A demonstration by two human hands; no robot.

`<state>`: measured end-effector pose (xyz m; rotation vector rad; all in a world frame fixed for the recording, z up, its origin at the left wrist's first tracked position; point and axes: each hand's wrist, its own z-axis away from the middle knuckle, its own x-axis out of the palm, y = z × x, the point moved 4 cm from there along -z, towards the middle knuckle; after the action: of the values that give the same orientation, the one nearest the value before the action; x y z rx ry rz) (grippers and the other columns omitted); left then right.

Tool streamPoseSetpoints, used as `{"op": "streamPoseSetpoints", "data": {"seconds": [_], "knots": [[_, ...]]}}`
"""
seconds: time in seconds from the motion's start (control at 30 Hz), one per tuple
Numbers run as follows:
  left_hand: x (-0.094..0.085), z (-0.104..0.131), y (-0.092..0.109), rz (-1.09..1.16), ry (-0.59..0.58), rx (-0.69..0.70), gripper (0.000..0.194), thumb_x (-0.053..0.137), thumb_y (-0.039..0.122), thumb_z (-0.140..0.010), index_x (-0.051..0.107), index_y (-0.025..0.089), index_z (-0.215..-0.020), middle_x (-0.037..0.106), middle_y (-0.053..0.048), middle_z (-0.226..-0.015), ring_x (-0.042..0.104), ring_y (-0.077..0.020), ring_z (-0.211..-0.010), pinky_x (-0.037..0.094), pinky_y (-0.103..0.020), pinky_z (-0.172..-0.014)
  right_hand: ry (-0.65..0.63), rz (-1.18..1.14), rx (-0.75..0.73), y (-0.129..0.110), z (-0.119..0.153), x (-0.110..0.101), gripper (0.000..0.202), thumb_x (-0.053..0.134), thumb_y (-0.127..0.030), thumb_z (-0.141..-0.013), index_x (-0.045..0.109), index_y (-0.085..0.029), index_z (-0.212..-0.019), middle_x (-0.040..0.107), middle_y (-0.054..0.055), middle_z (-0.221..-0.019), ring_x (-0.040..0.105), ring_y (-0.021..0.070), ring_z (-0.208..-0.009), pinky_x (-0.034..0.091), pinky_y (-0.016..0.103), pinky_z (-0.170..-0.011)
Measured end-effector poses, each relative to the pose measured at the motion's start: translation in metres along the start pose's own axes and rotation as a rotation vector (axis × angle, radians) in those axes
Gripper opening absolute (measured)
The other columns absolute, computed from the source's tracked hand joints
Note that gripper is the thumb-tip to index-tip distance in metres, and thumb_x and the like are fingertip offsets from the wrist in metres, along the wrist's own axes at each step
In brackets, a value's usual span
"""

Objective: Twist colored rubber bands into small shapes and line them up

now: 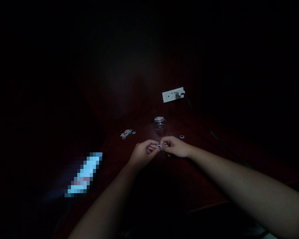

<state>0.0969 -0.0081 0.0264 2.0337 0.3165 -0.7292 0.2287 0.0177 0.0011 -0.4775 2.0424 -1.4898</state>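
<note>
A small light-blue ring [158,146] is pinched between the fingertips of my left hand [146,152] and my right hand [173,146], which meet over the dark red table. Just beyond them stands a clear jar [159,123] with its lid on. To the left lies a pile of coloured rings [126,134], with a single blue ring [134,132] beside it. One purple ring [181,136] rests on the table beyond my right hand.
A bright screen [86,174], pixelated, is at the lower left. On the back wall is a white socket [173,95] with a plug in it; its dark cable [214,134] runs down to the right across the table. The surroundings are very dark.
</note>
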Motion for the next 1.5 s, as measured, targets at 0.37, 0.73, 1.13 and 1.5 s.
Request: {"op": "streamPoseSetpoints", "data": {"seconds": [0.37, 0.73, 1.13, 1.5], "knots": [[0.002, 0.002, -0.004, -0.011, -0.043, -0.038, 0.019, 0.053, 0.027, -0.071, 0.062, 0.017, -0.084, 0.065, -0.003, -0.073, 0.057, -0.0095, -0.059, 0.046, -0.019, -0.053, 0.025, 0.042, 0.014, 0.001, 0.0, -0.002, 0.007, 0.051, -0.018, -0.068, 0.045, -0.015, -0.068, 0.046, -0.006, -0.05, 0.046, 0.0048, -0.04, 0.033, 0.015, -0.038], [0.002, 0.001, -0.011, 0.073, -0.038, -0.09, 0.017, 0.053, 0.028, -0.071, 0.056, 0.013, -0.077, 0.062, -0.003, -0.066, 0.056, -0.0084, -0.056, 0.043, -0.017, -0.05, -0.024, 0.056, 0.039, 0.002, 0.0, 0.001, 0.01, 0.05, -0.023, -0.071, 0.048, -0.013, -0.074, 0.054, -0.002, -0.06, 0.047, 0.0048, -0.042, 0.036, 0.016, -0.039], [0.006, 0.003, -0.013, 0.095, -0.1, -0.092, 0.019, 0.051, 0.028, -0.073, 0.053, 0.013, -0.084, 0.062, -0.005, -0.071, 0.057, -0.0098, -0.06, 0.043, -0.019, -0.054, 0.02, 0.089, 0.041, 0.001, 0.0, -0.001, 0.014, 0.052, -0.026, -0.071, 0.047, -0.013, -0.07, 0.051, -0.003, -0.054, 0.046, 0.005, -0.041, 0.034, 0.016, -0.039], [0.005, 0.002, -0.012, 0.092, -0.078, -0.083, 0.015, 0.051, 0.026, -0.072, 0.051, 0.013, -0.08, 0.061, -0.003, -0.068, 0.054, -0.0073, -0.057, 0.04, -0.016, -0.05, 0.039, 0.023, -0.025, -0.001, 0.0, -0.002, 0.018, 0.055, -0.03, -0.07, 0.046, -0.014, -0.074, 0.05, -0.004, -0.055, 0.046, 0.0051, -0.042, 0.035, 0.016, -0.04]]}}
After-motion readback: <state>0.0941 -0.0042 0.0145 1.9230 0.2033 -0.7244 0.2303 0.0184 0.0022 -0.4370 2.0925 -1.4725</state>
